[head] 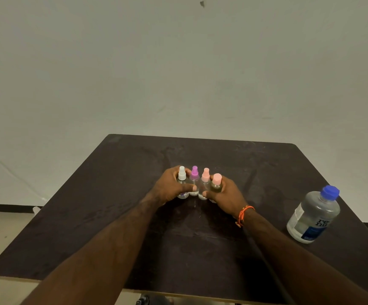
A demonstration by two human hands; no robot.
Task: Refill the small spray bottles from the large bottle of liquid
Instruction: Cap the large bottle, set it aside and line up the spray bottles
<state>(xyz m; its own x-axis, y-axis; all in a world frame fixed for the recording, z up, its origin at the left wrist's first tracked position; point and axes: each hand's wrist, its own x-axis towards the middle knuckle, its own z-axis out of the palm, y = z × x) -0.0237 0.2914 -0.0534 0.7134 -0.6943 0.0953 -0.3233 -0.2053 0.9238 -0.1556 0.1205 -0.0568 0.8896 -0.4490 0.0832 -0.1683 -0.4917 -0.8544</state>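
**Four small spray bottles gathered between two hands**

A pale wall (178, 62) fills the upper part of the view. Below it stands a dark table (112, 216) with rounded corners, and a strip of light floor (2, 227) shows on the left.

On the right side of the table, well apart from the hands, the large bottle (313, 215) stands upright. It is clear, has a blue cap and a white and blue label, and holds clear liquid.

The left hand (170, 188) is curled around the white-capped spray bottle (182, 176), with the thumb lying across the front of it and reaching the purple-capped spray bottle (194, 176) just beside it. The right hand (227, 197) is curled around the bottle with the round pink cap (216, 183), and its thumb touches the pink-nozzle spray bottle (205, 179). On the right wrist is an orange bracelet (243, 213).

The four small bottles stand upright in one tight row near the middle of the table, side by side between the two hands.
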